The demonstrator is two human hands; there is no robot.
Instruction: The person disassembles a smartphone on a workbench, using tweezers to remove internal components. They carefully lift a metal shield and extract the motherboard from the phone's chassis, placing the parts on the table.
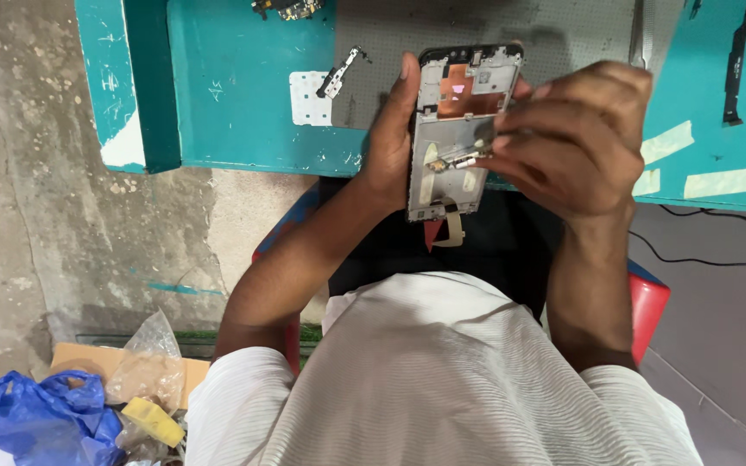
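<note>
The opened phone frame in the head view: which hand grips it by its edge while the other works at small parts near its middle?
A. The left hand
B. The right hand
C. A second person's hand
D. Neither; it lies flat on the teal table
A: the left hand wraps the side of the opened phone frame, held up off the teal table, while the right hand pinches at small metal parts at its middle.

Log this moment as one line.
left hand: grips opened phone frame | right hand: fingers pinch small metal part | surface: teal bench
</note>
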